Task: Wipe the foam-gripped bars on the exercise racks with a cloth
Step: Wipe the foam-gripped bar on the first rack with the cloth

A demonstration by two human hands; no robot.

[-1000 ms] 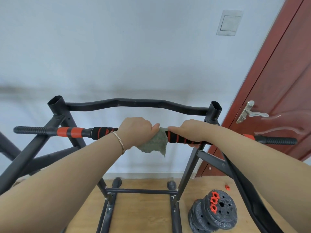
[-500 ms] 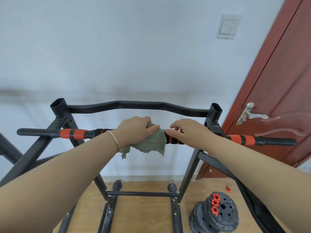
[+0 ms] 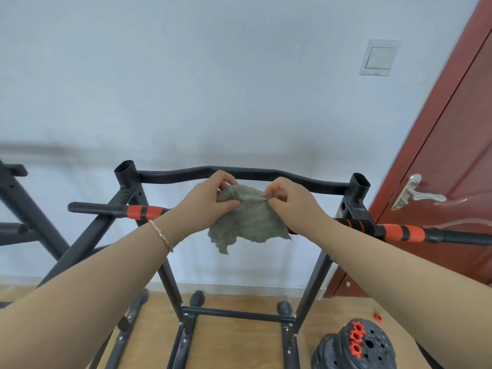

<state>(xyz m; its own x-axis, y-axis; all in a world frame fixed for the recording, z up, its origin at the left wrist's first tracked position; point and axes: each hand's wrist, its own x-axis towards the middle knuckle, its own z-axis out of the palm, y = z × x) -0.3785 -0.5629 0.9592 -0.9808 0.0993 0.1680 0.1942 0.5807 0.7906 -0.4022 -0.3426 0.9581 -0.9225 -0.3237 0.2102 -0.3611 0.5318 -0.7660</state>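
A long bar (image 3: 143,212) with orange and black foam grips runs across a black exercise rack (image 3: 170,278) at chest height. Its right part (image 3: 399,233) shows beyond my right wrist, and its middle is hidden behind a grey-green cloth (image 3: 247,222). My left hand (image 3: 210,201) pinches the cloth's upper left edge. My right hand (image 3: 287,201) pinches its upper right edge. Both hands hold the cloth spread out just above and in front of the bar, and its lower part hangs loose. A bent black top bar (image 3: 306,181) runs behind my hands.
A red-brown door (image 3: 452,169) with a metal handle (image 3: 415,194) stands at the right. Black weight plates (image 3: 362,347) with orange nuts lie on the wooden floor at the lower right. Part of a second black rack (image 3: 16,230) stands at the left. A wall switch (image 3: 378,58) is up right.
My left hand lifted the cloth off the bar and my right hand let go of the foam grip. Both hands now hold the cloth by its top edge, spread open.
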